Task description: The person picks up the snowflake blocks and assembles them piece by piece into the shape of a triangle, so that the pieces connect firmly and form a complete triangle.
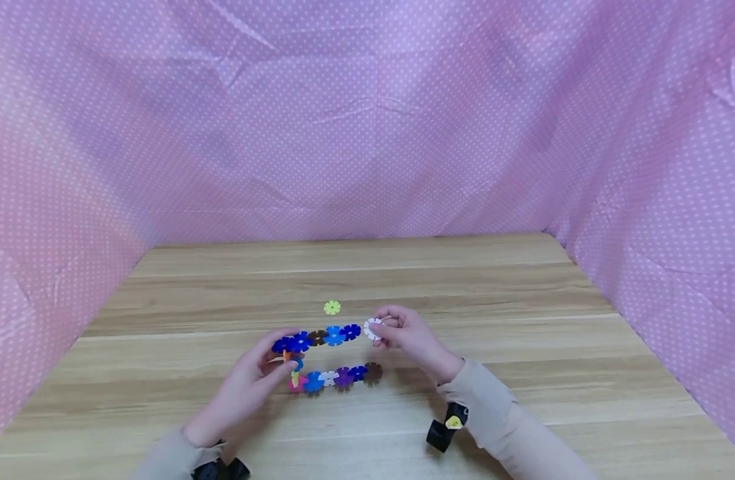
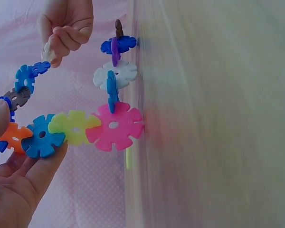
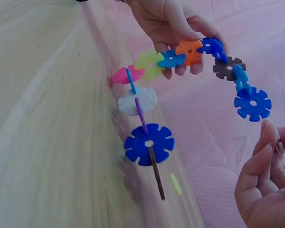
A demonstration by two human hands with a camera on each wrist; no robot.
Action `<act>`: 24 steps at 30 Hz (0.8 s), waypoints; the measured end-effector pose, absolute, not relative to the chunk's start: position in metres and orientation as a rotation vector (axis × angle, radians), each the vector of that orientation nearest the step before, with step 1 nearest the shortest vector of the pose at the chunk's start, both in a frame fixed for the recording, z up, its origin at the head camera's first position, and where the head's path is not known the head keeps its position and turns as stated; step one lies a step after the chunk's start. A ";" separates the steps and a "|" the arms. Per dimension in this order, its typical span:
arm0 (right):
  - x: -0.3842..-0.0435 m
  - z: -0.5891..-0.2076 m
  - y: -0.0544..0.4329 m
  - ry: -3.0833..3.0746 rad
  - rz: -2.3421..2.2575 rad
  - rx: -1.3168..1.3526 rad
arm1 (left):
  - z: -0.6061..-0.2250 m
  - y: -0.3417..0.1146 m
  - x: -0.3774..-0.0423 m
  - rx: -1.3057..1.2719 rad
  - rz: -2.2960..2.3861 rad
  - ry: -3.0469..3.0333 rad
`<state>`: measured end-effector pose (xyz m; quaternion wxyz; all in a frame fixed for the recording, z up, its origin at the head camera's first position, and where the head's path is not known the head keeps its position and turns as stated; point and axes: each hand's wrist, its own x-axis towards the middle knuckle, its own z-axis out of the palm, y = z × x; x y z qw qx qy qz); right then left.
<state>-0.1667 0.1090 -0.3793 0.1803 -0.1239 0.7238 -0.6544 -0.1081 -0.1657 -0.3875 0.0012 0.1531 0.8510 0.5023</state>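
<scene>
My left hand (image 1: 253, 373) grips a U-shaped chain of interlocking flower-shaped plastic discs at its left bend, near an orange disc (image 2: 14, 137). One arm of the chain ends at a dark blue disc (image 1: 351, 331); the other ends at a brown disc (image 1: 374, 373). A pink disc (image 2: 116, 126) forms one corner, beside a yellow-green disc (image 2: 75, 128). My right hand (image 1: 406, 333) pinches a loose white disc (image 1: 373, 329) between thumb and fingers, just right of the dark blue end. In the right wrist view that white disc is mostly hidden by the fingers.
A single yellow-green disc (image 1: 332, 307) lies on the wooden table (image 1: 463, 280) beyond the chain. Pink dotted cloth (image 1: 367, 133) hangs around the back and sides of the table.
</scene>
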 end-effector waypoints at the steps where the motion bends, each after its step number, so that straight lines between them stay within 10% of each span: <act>1: -0.166 -0.379 0.110 2.041 -1.845 -0.342 | -0.388 -0.164 -0.109 0.490 1.576 2.668; 24: -0.157 -0.377 0.120 2.097 -1.819 -0.379 | -0.357 -0.124 -0.128 1.214 1.034 3.177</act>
